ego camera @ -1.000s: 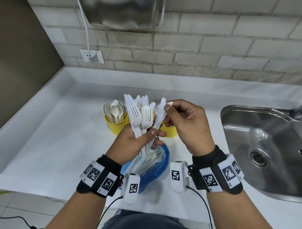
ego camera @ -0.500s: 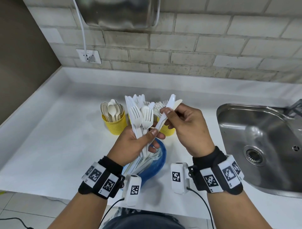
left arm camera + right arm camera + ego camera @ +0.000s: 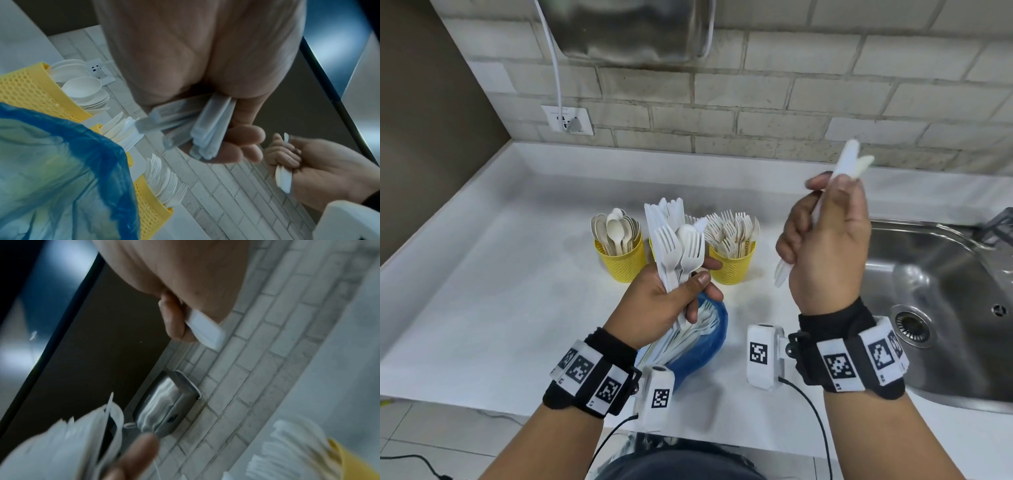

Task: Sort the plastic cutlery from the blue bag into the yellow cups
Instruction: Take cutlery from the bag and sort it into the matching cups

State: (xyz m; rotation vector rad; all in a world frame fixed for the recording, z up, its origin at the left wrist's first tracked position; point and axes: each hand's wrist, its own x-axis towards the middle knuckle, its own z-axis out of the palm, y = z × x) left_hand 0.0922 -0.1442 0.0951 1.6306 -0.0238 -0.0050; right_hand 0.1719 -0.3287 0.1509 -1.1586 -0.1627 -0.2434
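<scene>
My left hand (image 3: 697,282) grips an upright bundle of white plastic cutlery (image 3: 676,245), forks, knives and a spoon, just above the blue bag (image 3: 702,349); the handles (image 3: 209,129) stick out under the palm. My right hand (image 3: 825,195), raised to the right of the bundle, holds two white knives (image 3: 847,162) apart from it. Three yellow cups stand behind. The left cup (image 3: 621,262) holds spoons, the right cup (image 3: 732,265) holds forks, and the middle cup is mostly hidden by the bundle. More cutlery lies in the bag.
A steel sink (image 3: 935,246) is set into the white counter (image 3: 482,291) at the right. On the brick wall are a socket (image 3: 566,120) with a white cable and a steel dispenser (image 3: 626,31). The counter's front edge is near my wrists.
My right hand has drawn the white knives out of the bundle and lifted them up and to the right. My left hand keeps its grip on the bundle over the bag.
</scene>
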